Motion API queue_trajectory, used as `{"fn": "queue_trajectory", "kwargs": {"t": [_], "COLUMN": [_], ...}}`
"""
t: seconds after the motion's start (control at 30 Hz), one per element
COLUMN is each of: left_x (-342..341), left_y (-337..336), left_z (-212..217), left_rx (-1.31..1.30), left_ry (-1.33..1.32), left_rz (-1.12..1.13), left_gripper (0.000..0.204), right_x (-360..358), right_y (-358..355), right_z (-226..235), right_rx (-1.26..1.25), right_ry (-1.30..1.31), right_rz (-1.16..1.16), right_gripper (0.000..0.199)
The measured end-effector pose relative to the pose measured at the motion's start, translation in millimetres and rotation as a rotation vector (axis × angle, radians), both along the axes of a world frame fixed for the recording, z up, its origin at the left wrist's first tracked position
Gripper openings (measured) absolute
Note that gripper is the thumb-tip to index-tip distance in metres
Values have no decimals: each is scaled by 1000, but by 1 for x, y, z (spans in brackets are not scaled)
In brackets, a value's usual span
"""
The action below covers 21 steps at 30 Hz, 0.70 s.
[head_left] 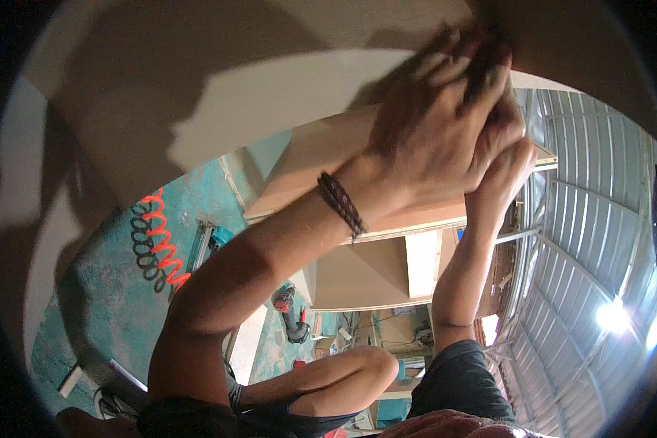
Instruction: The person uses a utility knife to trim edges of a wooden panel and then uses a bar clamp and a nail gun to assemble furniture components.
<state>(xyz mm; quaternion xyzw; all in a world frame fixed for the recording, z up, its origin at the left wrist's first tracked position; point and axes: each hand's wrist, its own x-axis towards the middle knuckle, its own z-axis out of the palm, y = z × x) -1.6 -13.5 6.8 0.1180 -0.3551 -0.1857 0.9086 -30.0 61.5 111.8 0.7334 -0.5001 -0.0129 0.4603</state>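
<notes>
Looks mid-job to me: left hand (438,124) and right hand (515,152) bunched together, grip too blurry to tell, broad smooth beige panel (270,95) just beyond them.

Left hand (431,142) was up, blurred, partly covering right hand (517,150); left elbow (197,310) was bent, right forearm (469,270) steep in view.

Overlapping hands (434,135) blurred (grip unclear)

A white lamp (612,317) glared against grey metal roofing (591,150). Shadows darkened the flat beige panel (266,98); the bare left hand (438,135) blurred.
</notes>
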Motion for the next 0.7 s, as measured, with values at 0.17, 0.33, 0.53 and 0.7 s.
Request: {"fn": "queue_trajectory", "kwargs": {"t": [0.17, 0.33, 0.53, 0.7], "left_x": [-10, -21, 4, -18], "left_y": [17, 52, 122, 168], "left_z": [-11, -33, -115, -177], "left_rx": [-58, -175, -147, 99], "left_ry": [-56, -173, -365, -421], "left_rz": [-136, -393, -730, -880], "left_gripper": [71, 65, 58, 45], "right_x": [-15, -33, -70, -99], "right_y": [13, 54, 104, 108], "right_z": [-16, -46, -119, -119], "right_rx": [-40, -134, -253, -182], "right_ry": [-271, -441, -801, -926], "right_rz": [12, -95, -270, -208], "right_gripper": [46, 51, 55, 39]}}
